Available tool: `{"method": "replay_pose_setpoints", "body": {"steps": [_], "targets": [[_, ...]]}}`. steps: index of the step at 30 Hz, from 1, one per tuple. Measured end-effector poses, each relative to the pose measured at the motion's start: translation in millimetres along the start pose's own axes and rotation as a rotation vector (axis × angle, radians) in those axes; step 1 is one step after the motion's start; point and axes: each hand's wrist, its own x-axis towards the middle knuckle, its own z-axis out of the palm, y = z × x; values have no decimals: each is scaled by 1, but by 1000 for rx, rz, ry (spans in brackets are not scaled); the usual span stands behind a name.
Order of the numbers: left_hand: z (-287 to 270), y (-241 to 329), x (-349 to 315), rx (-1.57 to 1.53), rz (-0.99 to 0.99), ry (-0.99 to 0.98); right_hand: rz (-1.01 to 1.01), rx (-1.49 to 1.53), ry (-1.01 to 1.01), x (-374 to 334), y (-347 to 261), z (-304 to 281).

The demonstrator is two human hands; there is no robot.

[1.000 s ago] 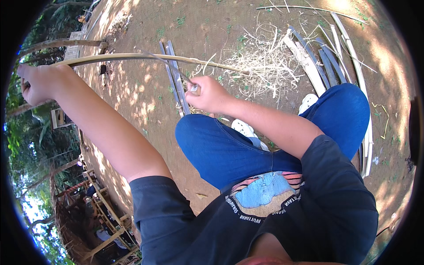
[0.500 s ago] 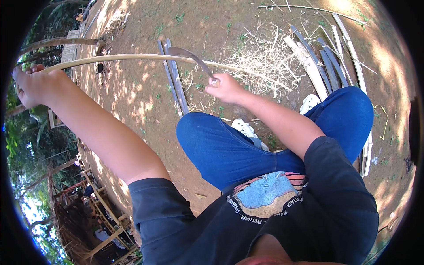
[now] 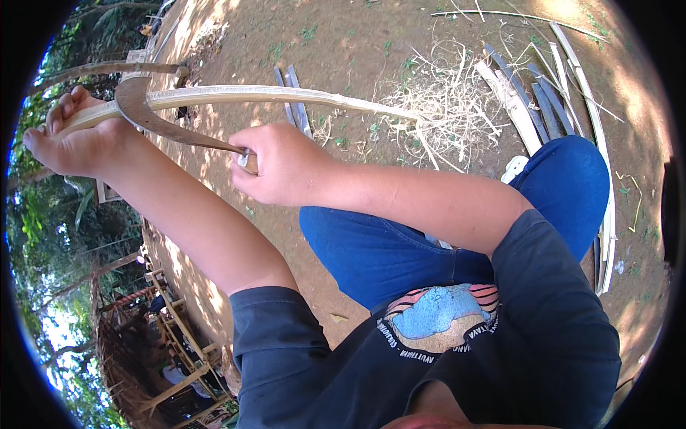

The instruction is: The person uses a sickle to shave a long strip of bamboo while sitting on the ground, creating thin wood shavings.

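At the left, my left hand [image 3: 78, 139] grips one end of a long pale bamboo strip [image 3: 250, 94], its fingers curled partly around it. The strip runs rightward, gently bowed, and its far end reaches the pile of pale shavings [image 3: 454, 107]. My right hand [image 3: 289, 164] is closed around the short wooden handle of a sickle [image 3: 168, 129]. Its curved, brownish blade crosses the strip just right of my left hand. Whether the edge bites into the strip cannot be made out.
Split bamboo pieces [image 3: 511, 107], pale and dark, lie on the ground right of the shavings. Two dark slats [image 3: 296, 100] lie beneath the raised strip. My bent knees in blue jeans [image 3: 564, 168] are close below. A thatched shelter [image 3: 136, 357] stands at the lower left.
My right hand has swept left with the sickle, bringing the blade from the strip's middle to beside my left hand. My left hand still holds the strip, its fingers somewhat looser.
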Motion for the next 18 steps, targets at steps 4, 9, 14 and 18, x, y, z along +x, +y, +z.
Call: {"method": "replay_pose_setpoints", "body": {"steps": [4,9,14,18], "targets": [[-11,-5,17,-18,16,54,350,-27,40,-38,82,-16],[-8,-4,17,-3,3,-2,652,-323,6,-95,171,-85],[-7,-7,17,68,50,19,657,-214,45,-86,135,-64],[-12,-5,15,105,35,39,337,-50,-32,-51,65,-41]]}}
